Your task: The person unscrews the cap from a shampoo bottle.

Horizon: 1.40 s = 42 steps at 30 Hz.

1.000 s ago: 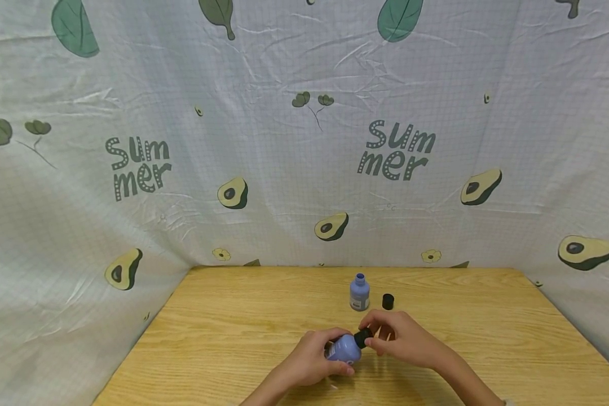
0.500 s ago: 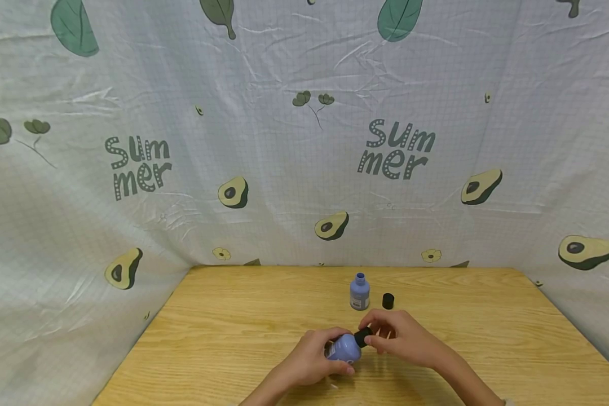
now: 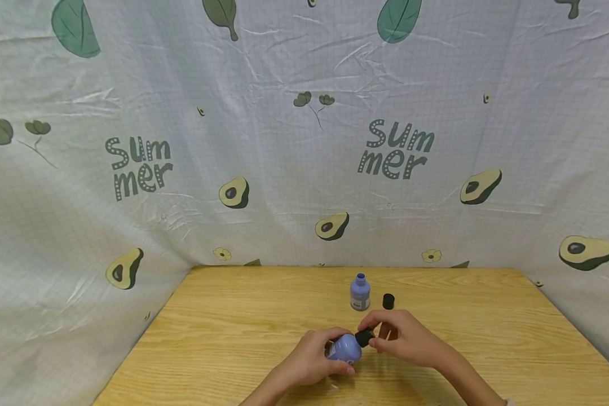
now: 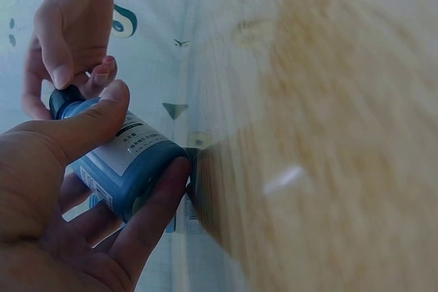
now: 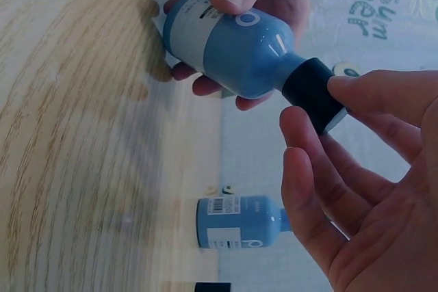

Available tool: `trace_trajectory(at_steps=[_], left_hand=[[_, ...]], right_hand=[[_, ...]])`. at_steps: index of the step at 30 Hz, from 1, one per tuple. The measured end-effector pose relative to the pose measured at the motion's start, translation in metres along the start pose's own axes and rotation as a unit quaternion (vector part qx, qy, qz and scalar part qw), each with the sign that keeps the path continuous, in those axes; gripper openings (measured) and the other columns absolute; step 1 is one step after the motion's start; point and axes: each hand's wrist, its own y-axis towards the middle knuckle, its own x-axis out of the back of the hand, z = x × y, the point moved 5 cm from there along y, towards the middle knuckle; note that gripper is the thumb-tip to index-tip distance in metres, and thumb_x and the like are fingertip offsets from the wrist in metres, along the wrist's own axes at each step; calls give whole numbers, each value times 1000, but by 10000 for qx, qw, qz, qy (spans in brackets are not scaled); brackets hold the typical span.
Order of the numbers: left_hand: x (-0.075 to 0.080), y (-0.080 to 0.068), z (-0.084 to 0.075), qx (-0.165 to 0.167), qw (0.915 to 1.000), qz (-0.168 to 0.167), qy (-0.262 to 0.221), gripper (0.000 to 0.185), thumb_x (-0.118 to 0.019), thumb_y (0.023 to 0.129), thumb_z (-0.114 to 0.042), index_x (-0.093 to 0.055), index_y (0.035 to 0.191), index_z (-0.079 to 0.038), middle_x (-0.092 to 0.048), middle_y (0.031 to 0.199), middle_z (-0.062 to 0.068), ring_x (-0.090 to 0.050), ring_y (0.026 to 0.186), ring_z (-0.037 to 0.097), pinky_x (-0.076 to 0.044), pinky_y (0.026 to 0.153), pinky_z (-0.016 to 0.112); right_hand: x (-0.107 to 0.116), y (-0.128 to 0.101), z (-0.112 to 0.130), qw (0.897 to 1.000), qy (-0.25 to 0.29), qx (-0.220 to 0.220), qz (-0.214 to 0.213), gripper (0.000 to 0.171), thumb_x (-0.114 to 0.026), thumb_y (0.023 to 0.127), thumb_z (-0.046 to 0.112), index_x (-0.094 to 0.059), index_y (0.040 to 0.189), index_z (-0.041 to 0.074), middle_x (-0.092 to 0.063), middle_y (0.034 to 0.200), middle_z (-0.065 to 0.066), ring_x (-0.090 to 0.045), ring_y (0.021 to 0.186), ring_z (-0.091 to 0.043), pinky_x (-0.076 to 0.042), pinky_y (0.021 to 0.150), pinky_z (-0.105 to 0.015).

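My left hand (image 3: 312,361) grips the body of a small blue bottle (image 3: 346,348) with a printed white label, its neck tilted up to the right. A black screw cap (image 3: 364,337) sits at the bottle's neck, and my right hand (image 3: 403,338) pinches it between thumb and fingers. The right wrist view shows this cap (image 5: 315,96) over the neck, with the thumb on its side. In the left wrist view, the left thumb lies along the label of the bottle (image 4: 130,148) and the fingers support it from beneath.
A second blue bottle (image 3: 360,292) stands upright and uncapped behind the hands. To its right a loose black cap (image 3: 388,301) rests on the wooden table (image 3: 243,316). A white printed curtain (image 3: 284,158) hangs along the back and sides.
The cap in my right hand has shifted very slightly outward to the right, along with the fingertips. The left hand and the bottle stay in place.
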Motion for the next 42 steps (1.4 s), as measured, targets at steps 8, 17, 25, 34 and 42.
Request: trace_trajectory(at_steps=[8,17,25,34,42], left_hand=[[0,0,1,-37,10000,-12,31,51,-90,82,-27,-70,128,-23,-73,113,-8,-62,91,0,-52,77,22],[0,0,1,-14,10000,0,76,51,-89,82,-28,-70,128,-23,-73,113,-8,-62,91,0,-52,78,22],[0,-1,1,23,10000,-2,80,50,-89,82,-29,-70,128,-23,-73,111,-9,-62,91,1,-52,77,22],[1,-1,3,92,9998,31,151,50,-89,83,-30,-69,128,-24,-72,114,-8,-62,94,2,-53,80,24],[2,1,5,212,9998,54,19,50,-89,82,-27,-67,126,-21,-71,114,-7,-65,98,6,-54,83,26]], right_hand=[[2,-1,2,9999,-16,130,-104,20,-71,97,11,-72,116,15,-75,101,-9,-69,68,-13,-55,58,-27],[4,-2,4,9996,7,265,-87,22,-71,96,7,-72,116,14,-74,106,-13,-67,68,-8,-55,58,-28],[9,-3,7,9995,-24,284,-139,21,-71,96,7,-72,116,13,-74,99,-12,-67,67,-8,-55,57,-28],[17,-6,7,9995,-187,116,-243,22,-72,95,7,-72,116,14,-74,102,-10,-67,69,-10,-56,60,-28],[24,-9,6,9992,-226,-113,-297,21,-72,96,11,-72,116,15,-75,103,-9,-65,70,-6,-53,58,-27]])
